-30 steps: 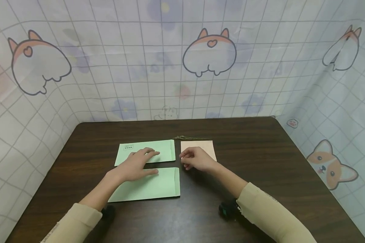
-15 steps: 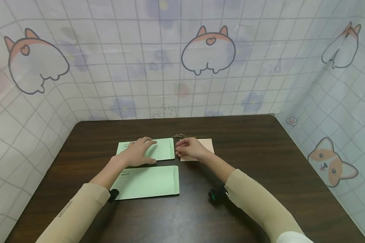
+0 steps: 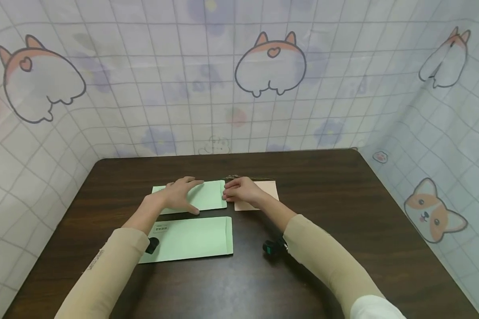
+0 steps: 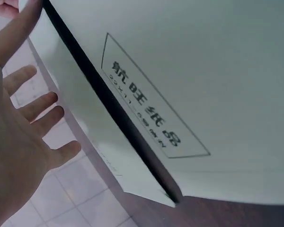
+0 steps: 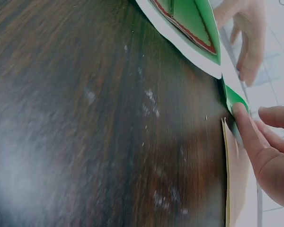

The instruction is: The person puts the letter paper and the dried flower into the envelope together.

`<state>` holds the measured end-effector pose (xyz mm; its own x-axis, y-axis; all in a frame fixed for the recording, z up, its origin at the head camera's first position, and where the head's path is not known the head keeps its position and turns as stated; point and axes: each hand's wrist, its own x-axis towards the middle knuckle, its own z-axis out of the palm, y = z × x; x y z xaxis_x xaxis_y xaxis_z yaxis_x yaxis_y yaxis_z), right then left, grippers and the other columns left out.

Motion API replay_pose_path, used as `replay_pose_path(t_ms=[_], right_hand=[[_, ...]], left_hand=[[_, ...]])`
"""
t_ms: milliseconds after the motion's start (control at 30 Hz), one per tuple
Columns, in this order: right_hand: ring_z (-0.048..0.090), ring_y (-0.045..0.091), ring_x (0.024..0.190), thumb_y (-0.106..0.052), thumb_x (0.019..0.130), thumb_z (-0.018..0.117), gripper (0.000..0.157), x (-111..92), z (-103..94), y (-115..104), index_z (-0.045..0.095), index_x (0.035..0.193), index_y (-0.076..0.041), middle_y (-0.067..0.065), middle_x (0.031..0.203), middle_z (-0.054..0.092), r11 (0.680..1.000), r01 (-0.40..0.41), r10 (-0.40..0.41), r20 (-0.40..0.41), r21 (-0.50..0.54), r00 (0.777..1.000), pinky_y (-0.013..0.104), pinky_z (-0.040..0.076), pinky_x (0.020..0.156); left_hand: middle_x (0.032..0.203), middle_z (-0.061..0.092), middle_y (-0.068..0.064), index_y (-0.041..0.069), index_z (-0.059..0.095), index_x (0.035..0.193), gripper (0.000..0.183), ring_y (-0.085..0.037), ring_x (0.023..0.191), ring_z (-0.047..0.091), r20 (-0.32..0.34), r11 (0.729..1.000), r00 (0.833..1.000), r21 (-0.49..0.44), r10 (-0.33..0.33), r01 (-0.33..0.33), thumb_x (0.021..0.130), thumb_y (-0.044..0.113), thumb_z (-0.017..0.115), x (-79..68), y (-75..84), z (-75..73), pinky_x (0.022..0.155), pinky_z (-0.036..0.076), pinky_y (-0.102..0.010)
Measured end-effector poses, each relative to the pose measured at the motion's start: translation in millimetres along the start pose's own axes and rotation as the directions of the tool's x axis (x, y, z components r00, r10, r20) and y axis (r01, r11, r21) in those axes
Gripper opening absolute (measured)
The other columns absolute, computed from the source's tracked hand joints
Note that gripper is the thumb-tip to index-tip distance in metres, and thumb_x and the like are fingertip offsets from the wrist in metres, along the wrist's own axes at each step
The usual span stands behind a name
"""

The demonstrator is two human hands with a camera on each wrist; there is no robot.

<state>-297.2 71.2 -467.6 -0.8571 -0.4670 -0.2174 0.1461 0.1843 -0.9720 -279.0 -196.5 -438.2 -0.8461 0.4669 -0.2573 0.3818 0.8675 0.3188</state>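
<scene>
Two pale green paper envelopes lie one behind the other on the dark wooden table, a nearer one [image 3: 191,239] and a farther one [image 3: 211,195]. Spread over the farther envelope is my left hand [image 3: 177,195], thumb and fingers apart. At that envelope's flap end is my right hand [image 3: 241,192]. In the right wrist view one fingertip [image 5: 239,109] touches the green inside of the flap [image 5: 233,98], while another finger stays apart above it. The nearer envelope's mouth gapes there, showing a red-brown-edged layer inside. Beneath my right hand lies a beige folded paper [image 3: 269,188].
Behind the beige paper lies a thin bundle of dried stalks [image 3: 232,177]. Black devices sit under both wrists, one at the left [image 3: 152,245], one at the right [image 3: 271,247]. A white checked curtain [image 3: 175,119] hangs around the table [image 3: 323,199].
My left hand has moved away from me, from between the envelopes onto the farther one. My right hand has shifted left and farther off, from the beige paper to the envelope's flap end.
</scene>
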Motion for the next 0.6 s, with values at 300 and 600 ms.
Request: replay_pose_path(t_ms=[300,600], right_hand=[[0.072,0.023,0.095,0.004,0.102,0.059,0.031,7.0,8.0,0.7,0.058,0.131,0.015,0.023,0.111,0.069,1.0,-0.025,0.025,0.001,0.017,1.0,0.033,0.058,0.086],[0.072,0.024,0.095,0.005,0.103,0.055,0.031,12.6,13.3,3.5,0.058,0.132,0.016,0.024,0.113,0.067,0.997,-0.061,0.062,-0.027,0.043,0.998,0.032,0.058,0.085]], left_hand=[[0.161,0.027,-0.023,0.013,0.031,0.163,0.102,-0.047,0.147,0.025,0.007,0.998,1.0,-0.064,0.002,-0.001,0.082,0.038,0.089,1.6,-5.9,3.0,0.105,0.019,-0.081],[0.157,0.032,-0.021,0.014,0.033,0.162,0.101,-0.045,0.145,0.029,-0.007,0.994,1.0,-0.107,0.013,-0.014,0.081,0.034,0.09,0.0,-4.6,4.0,0.105,0.018,-0.082]])
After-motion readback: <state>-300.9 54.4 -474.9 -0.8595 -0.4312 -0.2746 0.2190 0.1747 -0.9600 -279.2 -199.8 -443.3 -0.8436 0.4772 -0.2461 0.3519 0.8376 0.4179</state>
